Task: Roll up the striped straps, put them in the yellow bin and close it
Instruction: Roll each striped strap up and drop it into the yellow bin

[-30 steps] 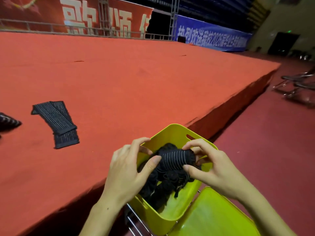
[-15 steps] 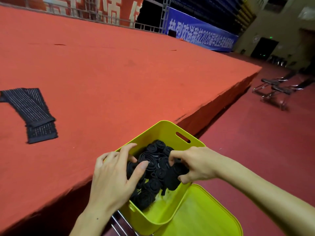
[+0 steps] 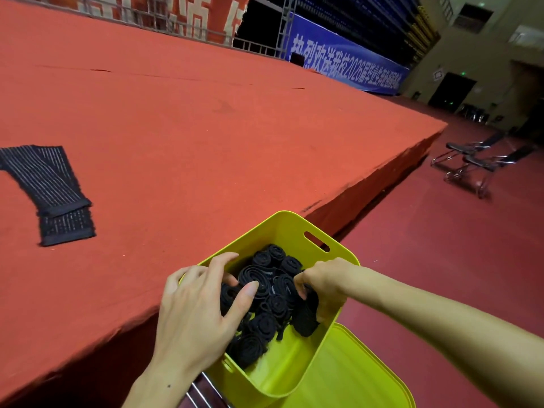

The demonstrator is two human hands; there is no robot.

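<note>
Many rolled striped straps (image 3: 266, 293) lie packed together inside the yellow bin (image 3: 291, 231), black coils standing on end and crowded against one another toward the bin's left wall, with bare yellow floor showing at the near right. The bin sits just off the front edge of the red stage (image 3: 206, 128), beside its near corner, and looks to rest on a metal frame (image 3: 203, 390) of which only a few bars show. Its slotted handle faces the far side. The yellow lid (image 3: 362, 378) is off and lies at the bin's near right side, touching the rim.

Both hands reach into the bin. The left hand (image 3: 194, 313) comes over the left rim with its fingers spread and bent, fingertips pressing down on the coils. The right hand (image 3: 321, 282) comes over the right rim, its fingers curled and pinching a dark roll at the right side of the pile.

1 more striped strap (image 3: 50, 189) lies flat and unrolled on the stage near its left edge, well apart from the bin, one end folded over.

Beyond the stage's far edge stand a railing, a red banner (image 3: 188, 22) and a blue banner (image 3: 347, 63) with white lettering. On the dark red floor (image 3: 441, 260) to the right, well apart from the bin, stand 2 folding chairs (image 3: 477, 163).
</note>
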